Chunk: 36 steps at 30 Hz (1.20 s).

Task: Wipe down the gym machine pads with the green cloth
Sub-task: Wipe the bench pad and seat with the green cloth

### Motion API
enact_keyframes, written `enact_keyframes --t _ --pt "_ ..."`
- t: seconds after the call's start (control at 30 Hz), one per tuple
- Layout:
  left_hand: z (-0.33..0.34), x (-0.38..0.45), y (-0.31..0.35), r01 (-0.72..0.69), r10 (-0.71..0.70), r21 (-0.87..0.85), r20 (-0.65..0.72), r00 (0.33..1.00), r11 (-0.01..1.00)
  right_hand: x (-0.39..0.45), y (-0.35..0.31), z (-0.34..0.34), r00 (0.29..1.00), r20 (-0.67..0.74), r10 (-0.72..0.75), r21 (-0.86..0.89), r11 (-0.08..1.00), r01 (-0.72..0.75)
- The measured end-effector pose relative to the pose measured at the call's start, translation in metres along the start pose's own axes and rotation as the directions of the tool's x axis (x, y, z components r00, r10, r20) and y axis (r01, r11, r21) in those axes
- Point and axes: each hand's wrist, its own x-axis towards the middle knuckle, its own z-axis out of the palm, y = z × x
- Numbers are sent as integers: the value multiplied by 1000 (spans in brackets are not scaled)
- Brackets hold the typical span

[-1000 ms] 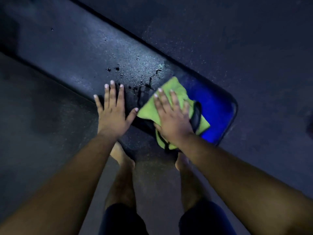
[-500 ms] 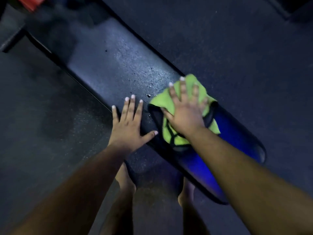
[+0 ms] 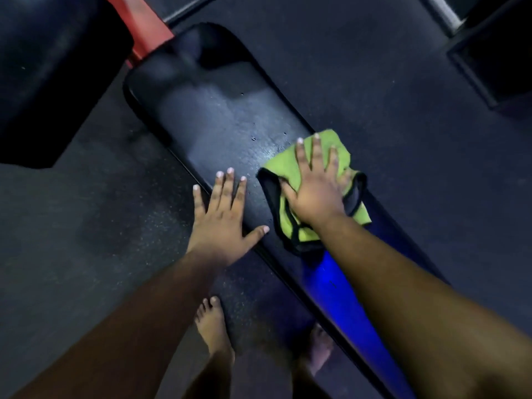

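Note:
A long black bench pad (image 3: 213, 122) runs diagonally from upper left to lower right, with small droplets on its middle. The green cloth (image 3: 283, 165) with a black trim lies crumpled on the pad's right part. My right hand (image 3: 313, 185) lies flat on the cloth with straight, spread fingers, pressing it onto the pad. To its left, my left hand (image 3: 224, 220) rests flat on the pad's near edge, fingers spread, holding nothing. The pad's lower stretch glows blue beside my right forearm.
A red machine frame (image 3: 144, 27) joins the pad's far end. Another dark pad (image 3: 49, 82) fills the upper left. A dark box (image 3: 495, 53) sits at the upper right. My bare feet (image 3: 213, 326) stand on the speckled rubber floor beside the bench.
My right hand has slid the cloth along the pad toward its far end. My left hand has shifted along the near edge with it. The view has tilted up, showing the red frame.

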Motion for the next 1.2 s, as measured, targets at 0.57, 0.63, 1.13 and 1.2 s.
enact_keyframes --t 0.57,0.63,1.13,1.2 --pt "-38 68 -52 156 -162 -84 -66 985 984 126 -89 -40 956 29 -291 -102 951 292" --pt "-46 71 -54 179 -188 -107 -81 979 978 97 -58 -37 943 59 -328 -92 939 332" --pt "-44 75 -85 340 -342 -116 1 940 933 218 -174 -73 802 60 -594 -197 781 593" --pt "-47 73 -80 342 -343 -114 10 939 933 231 -150 -82 764 137 -630 -217 734 644"
